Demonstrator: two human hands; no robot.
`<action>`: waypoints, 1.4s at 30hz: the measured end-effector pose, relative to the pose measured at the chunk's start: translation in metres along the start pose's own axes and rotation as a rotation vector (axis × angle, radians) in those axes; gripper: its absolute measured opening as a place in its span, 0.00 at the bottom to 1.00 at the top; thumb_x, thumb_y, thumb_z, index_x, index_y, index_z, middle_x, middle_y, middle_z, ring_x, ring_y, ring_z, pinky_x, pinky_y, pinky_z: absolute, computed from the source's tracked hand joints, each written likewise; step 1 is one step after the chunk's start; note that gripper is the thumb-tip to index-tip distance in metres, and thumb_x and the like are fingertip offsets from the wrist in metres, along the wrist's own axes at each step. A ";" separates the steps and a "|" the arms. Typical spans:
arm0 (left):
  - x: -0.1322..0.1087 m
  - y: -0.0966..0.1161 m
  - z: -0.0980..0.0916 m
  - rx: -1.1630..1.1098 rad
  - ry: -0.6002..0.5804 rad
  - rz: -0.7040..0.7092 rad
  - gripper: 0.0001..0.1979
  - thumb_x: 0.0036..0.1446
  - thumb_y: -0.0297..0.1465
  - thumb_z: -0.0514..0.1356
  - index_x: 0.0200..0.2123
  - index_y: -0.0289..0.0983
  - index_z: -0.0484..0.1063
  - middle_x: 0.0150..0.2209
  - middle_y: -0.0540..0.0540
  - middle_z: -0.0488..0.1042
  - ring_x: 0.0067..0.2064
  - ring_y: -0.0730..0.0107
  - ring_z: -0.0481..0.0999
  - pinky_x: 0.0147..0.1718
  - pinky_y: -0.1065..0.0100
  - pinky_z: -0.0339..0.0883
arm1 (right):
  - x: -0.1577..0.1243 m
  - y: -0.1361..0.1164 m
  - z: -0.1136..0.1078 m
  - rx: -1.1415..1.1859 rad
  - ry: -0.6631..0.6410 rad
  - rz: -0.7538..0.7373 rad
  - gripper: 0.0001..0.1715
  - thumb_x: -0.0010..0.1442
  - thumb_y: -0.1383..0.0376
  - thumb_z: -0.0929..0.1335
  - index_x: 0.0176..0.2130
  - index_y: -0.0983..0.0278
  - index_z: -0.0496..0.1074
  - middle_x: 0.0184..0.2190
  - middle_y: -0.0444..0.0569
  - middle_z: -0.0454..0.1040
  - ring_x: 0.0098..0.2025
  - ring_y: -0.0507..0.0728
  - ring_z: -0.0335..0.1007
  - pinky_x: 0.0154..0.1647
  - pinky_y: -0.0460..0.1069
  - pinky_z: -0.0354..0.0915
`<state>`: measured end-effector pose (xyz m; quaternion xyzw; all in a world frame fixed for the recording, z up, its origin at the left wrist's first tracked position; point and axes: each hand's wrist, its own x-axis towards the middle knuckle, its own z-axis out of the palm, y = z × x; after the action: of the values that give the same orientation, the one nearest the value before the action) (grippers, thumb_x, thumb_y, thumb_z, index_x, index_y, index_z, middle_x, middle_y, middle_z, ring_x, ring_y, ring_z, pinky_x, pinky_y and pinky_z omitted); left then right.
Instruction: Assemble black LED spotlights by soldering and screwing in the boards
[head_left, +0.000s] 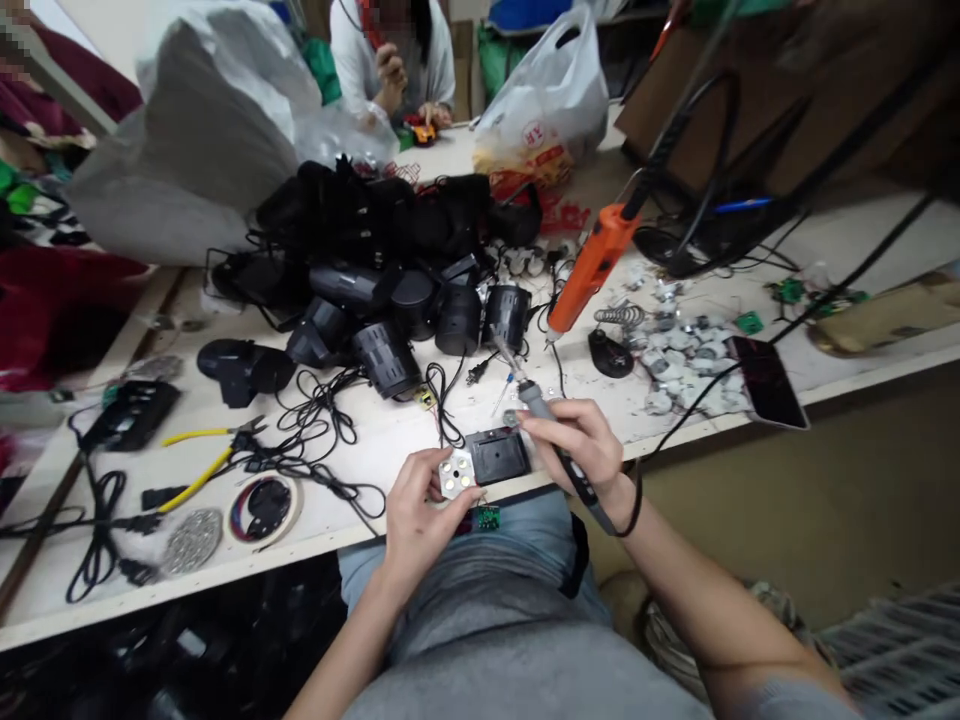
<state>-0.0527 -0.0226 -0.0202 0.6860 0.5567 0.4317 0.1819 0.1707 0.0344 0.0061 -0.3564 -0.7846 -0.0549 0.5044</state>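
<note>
Between the thumb and fingers of my left hand (424,505) is a small white LED board (455,474) with several yellow round spots. My right hand (574,450) is closed around a grey soldering iron (537,402), whose tip points away toward the black lamp housings. A small round clear piece (511,418) sits at my right fingertips; whether they grip it I cannot tell. Beside the LED board lies a black rectangular case (498,456) at the table's edge. A green circuit board (488,517) hangs below that edge, close to my left thumb.
An orange electric screwdriver (592,270) hangs over the table (315,555). Black lamp housings (386,358), yellow-handled pliers (202,475), a tape roll (262,508) and cables lie leftward. White parts (682,360) and a phone (769,380) lie rightward. Another person (394,70) works opposite.
</note>
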 end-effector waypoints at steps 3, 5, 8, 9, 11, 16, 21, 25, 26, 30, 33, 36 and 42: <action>0.000 0.000 -0.003 -0.019 -0.017 0.022 0.20 0.60 0.43 0.67 0.51 0.38 0.73 0.43 0.44 0.78 0.32 0.71 0.75 0.30 0.69 0.72 | 0.011 0.000 -0.031 -0.145 0.128 0.030 0.21 0.55 0.77 0.74 0.45 0.58 0.73 0.39 0.45 0.73 0.38 0.51 0.76 0.38 0.46 0.73; 0.000 0.000 -0.003 -0.029 -0.021 0.039 0.20 0.59 0.42 0.67 0.51 0.38 0.74 0.43 0.43 0.79 0.33 0.70 0.76 0.30 0.69 0.73 | 0.016 0.010 -0.053 -0.278 0.216 0.012 0.22 0.52 0.77 0.77 0.43 0.59 0.72 0.38 0.44 0.74 0.36 0.50 0.75 0.38 0.46 0.72; -0.001 0.001 -0.002 -0.034 -0.024 0.076 0.20 0.60 0.42 0.67 0.50 0.38 0.73 0.43 0.43 0.79 0.33 0.69 0.77 0.30 0.69 0.73 | 0.022 0.046 -0.080 -0.509 0.339 -0.044 0.21 0.50 0.73 0.79 0.41 0.60 0.73 0.36 0.43 0.72 0.34 0.51 0.73 0.36 0.47 0.70; -0.001 0.002 -0.001 -0.034 -0.026 0.088 0.20 0.60 0.42 0.67 0.50 0.38 0.73 0.43 0.43 0.79 0.34 0.69 0.77 0.30 0.69 0.73 | 0.024 0.061 -0.088 -0.559 0.372 -0.046 0.20 0.51 0.72 0.79 0.41 0.60 0.73 0.35 0.44 0.72 0.35 0.52 0.72 0.37 0.48 0.70; -0.001 0.003 0.001 -0.036 -0.031 0.104 0.20 0.60 0.42 0.66 0.51 0.38 0.73 0.44 0.42 0.79 0.37 0.67 0.78 0.31 0.69 0.74 | 0.026 0.093 -0.100 -0.611 0.430 -0.062 0.16 0.54 0.70 0.77 0.42 0.61 0.75 0.34 0.46 0.71 0.37 0.54 0.72 0.38 0.51 0.69; -0.004 0.004 0.001 -0.028 -0.026 0.089 0.19 0.60 0.41 0.66 0.51 0.39 0.74 0.46 0.40 0.76 0.43 0.62 0.79 0.36 0.64 0.75 | 0.022 0.142 -0.116 -0.650 0.386 0.047 0.12 0.60 0.62 0.74 0.42 0.66 0.78 0.34 0.51 0.67 0.40 0.58 0.70 0.41 0.56 0.69; 0.008 0.007 -0.004 -0.075 -0.092 0.120 0.20 0.59 0.39 0.68 0.53 0.39 0.73 0.46 0.41 0.76 0.46 0.61 0.78 0.43 0.61 0.75 | -0.002 0.120 -0.106 -0.591 0.314 0.114 0.12 0.59 0.64 0.74 0.43 0.65 0.78 0.34 0.51 0.68 0.42 0.59 0.70 0.42 0.56 0.66; 0.038 0.011 -0.004 -0.116 -0.422 0.261 0.20 0.62 0.35 0.64 0.57 0.41 0.71 0.55 0.40 0.77 0.54 0.57 0.75 0.53 0.53 0.70 | -0.025 0.074 -0.092 -0.461 0.295 0.152 0.07 0.57 0.67 0.74 0.39 0.63 0.77 0.31 0.46 0.70 0.36 0.55 0.69 0.38 0.53 0.67; 0.047 0.012 -0.004 -0.101 -0.514 0.266 0.19 0.63 0.33 0.63 0.57 0.42 0.72 0.56 0.41 0.77 0.53 0.57 0.74 0.54 0.52 0.69 | -0.029 0.062 -0.089 -0.440 0.286 0.159 0.06 0.57 0.67 0.74 0.37 0.62 0.77 0.30 0.45 0.70 0.34 0.54 0.69 0.37 0.52 0.67; 0.071 0.017 -0.002 -0.001 -0.732 0.225 0.17 0.63 0.26 0.59 0.53 0.45 0.76 0.59 0.46 0.76 0.53 0.57 0.73 0.55 0.51 0.68 | -0.039 0.020 -0.084 -0.351 0.189 0.193 0.04 0.58 0.69 0.74 0.35 0.62 0.76 0.31 0.45 0.74 0.32 0.53 0.70 0.34 0.49 0.69; 0.077 0.018 -0.005 -0.002 -0.757 0.262 0.20 0.62 0.23 0.59 0.53 0.48 0.76 0.59 0.48 0.76 0.54 0.58 0.73 0.55 0.52 0.69 | -0.045 0.002 -0.080 -0.208 0.103 0.199 0.07 0.59 0.73 0.72 0.37 0.62 0.76 0.33 0.46 0.74 0.34 0.54 0.73 0.35 0.50 0.71; 0.080 0.017 -0.012 -0.024 -0.765 0.299 0.22 0.57 0.26 0.65 0.55 0.49 0.75 0.59 0.46 0.76 0.57 0.57 0.74 0.56 0.52 0.70 | -0.049 -0.002 -0.074 -0.090 0.073 0.184 0.10 0.60 0.74 0.71 0.41 0.61 0.76 0.33 0.47 0.74 0.36 0.55 0.74 0.37 0.51 0.73; 0.158 0.028 -0.001 0.068 -0.552 0.372 0.10 0.62 0.30 0.63 0.46 0.35 0.78 0.46 0.40 0.80 0.49 0.57 0.78 0.51 0.56 0.71 | -0.049 0.001 -0.069 -0.002 0.049 0.231 0.24 0.59 0.76 0.70 0.54 0.62 0.74 0.35 0.49 0.77 0.39 0.57 0.74 0.39 0.53 0.73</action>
<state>-0.0352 0.1139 0.0624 0.8726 0.3657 0.2367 0.2208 0.2350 -0.0200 -0.0013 -0.4435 -0.7256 -0.0059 0.5261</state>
